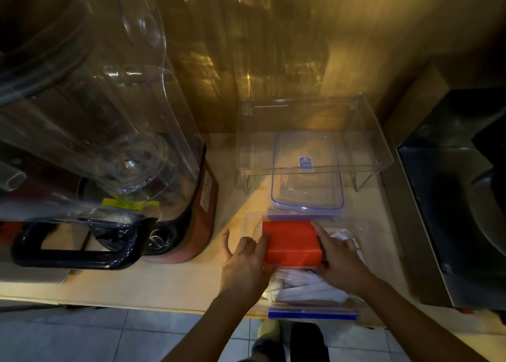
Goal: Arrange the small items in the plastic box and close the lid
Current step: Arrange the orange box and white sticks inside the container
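Note:
A clear plastic box (pixel 250 220) with blue clips sits at the counter's front edge, its blue clip (pixel 313 313) nearest me. Inside it lies an orange-red pack (pixel 291 242) on top of white paper sachets (pixel 309 289). My left hand (pixel 243 263) touches the pack's left side with fingers spread. Against the pack's right side rests my right hand (pixel 342 257), index finger stretched along its edge. The box's clear lid (pixel 308 172), blue-rimmed with a blue label, lies flat just behind the box.
A big blender (pixel 109 142) with a clear cover and black handle fills the left. A clear acrylic stand (pixel 367 131) straddles the lid at the back. A dark steel appliance (pixel 460 197) stands on the right. Tiled floor and shoes show below the counter edge.

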Action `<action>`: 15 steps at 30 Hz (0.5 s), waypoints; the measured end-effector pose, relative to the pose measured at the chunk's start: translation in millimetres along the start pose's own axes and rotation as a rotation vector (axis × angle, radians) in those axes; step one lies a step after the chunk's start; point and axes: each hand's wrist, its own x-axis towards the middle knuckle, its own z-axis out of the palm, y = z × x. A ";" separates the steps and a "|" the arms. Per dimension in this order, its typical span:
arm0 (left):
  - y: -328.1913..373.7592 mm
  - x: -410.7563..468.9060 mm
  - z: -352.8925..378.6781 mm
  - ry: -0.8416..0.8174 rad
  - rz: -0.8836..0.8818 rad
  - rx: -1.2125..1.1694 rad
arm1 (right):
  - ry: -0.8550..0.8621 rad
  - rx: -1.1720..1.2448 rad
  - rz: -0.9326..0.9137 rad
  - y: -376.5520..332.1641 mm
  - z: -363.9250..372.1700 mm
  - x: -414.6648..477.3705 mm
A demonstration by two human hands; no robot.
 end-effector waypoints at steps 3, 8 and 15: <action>4.1 -0.2 -0.9 -0.010 -0.012 0.051 | -0.039 0.062 0.092 1.1 -2.0 1.9; 16.5 7.1 -0.6 -0.039 -0.041 0.102 | -0.221 0.210 0.032 -0.6 -6.3 2.4; 14.7 9.5 7.4 -0.053 -0.013 0.115 | -0.464 0.114 -0.066 1.8 -27.6 -0.7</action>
